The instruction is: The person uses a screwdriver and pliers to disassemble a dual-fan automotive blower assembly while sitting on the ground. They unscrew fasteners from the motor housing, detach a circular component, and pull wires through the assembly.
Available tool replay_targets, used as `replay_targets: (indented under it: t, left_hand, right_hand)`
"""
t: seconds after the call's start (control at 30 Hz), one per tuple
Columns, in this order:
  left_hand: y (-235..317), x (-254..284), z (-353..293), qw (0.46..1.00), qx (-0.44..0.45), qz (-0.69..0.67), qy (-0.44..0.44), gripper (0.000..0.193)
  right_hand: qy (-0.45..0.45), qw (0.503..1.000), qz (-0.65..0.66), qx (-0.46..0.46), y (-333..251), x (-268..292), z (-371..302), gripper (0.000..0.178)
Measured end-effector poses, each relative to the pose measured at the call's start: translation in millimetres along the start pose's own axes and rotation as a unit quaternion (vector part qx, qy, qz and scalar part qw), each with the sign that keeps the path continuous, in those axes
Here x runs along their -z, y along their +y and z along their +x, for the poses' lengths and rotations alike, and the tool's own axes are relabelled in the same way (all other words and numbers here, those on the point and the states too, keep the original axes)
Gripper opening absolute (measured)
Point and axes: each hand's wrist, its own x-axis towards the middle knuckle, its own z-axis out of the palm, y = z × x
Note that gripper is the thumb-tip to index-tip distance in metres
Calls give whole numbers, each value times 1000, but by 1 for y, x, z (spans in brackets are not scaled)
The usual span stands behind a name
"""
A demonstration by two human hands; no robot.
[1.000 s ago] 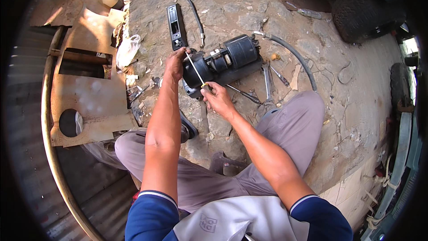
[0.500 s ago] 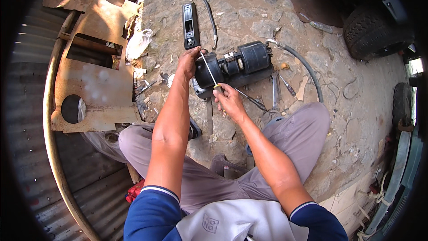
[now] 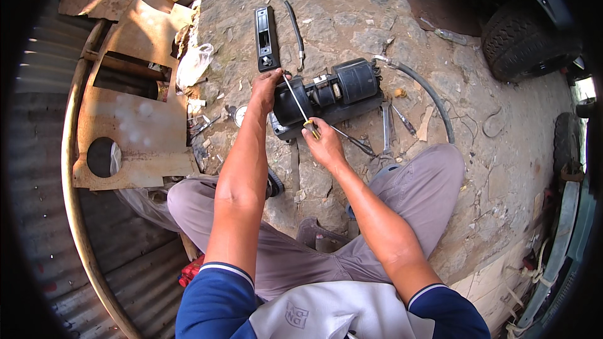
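Gripping one yellow-handled screwdriver (image 3: pixel 310 127) in a closed right hand (image 3: pixel 326 144); holding the left hand (image 3: pixel 267 90) just beside its tip, unable to tell that grip. Facing one black blower unit (image 3: pixel 326 95), at twelve o'clock from the right hand, three from the left. Counting two now: a short hose (image 3: pixel 297 28) at one from the left hand, a long hose (image 3: pixel 432 91) at two from the right. Spotting one printed emblem (image 3: pixel 296 315) on the shirt (image 3: pixel 358 301), at six!

Above the stone ground (image 3: pixel 352 22), the right hand (image 3: pixel 325 144) grips a yellow-handled screwdriver (image 3: pixel 308 124) slanting over a black blower unit (image 3: pixel 326 97), the left hand (image 3: pixel 266 91) at the shaft's tip, a rusty panel (image 3: pixel 138 144) lining the ground's left edge.
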Motion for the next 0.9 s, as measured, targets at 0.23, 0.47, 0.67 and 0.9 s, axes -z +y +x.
replay_targets:
  t: [0.23, 0.47, 0.67, 0.9]
  left_hand:
    - [12, -6, -11, 998, 44, 31, -29, 28]
    - [12, -8, -12, 998, 26, 59, -26, 32]
    - [10, -8, -12, 997, 33, 58, -48, 27]
    - [-3, 3, 3, 993, -34, 102, -43, 27]
  right_hand:
    - [-73, 973, 188, -108, 11, 5, 0, 44]
    - [-22, 988, 140, -63, 25, -9, 0, 43]
    - [26, 998, 49, -8, 21, -10, -13, 37]
    - [43, 998, 33, -13, 14, 8, -34, 35]
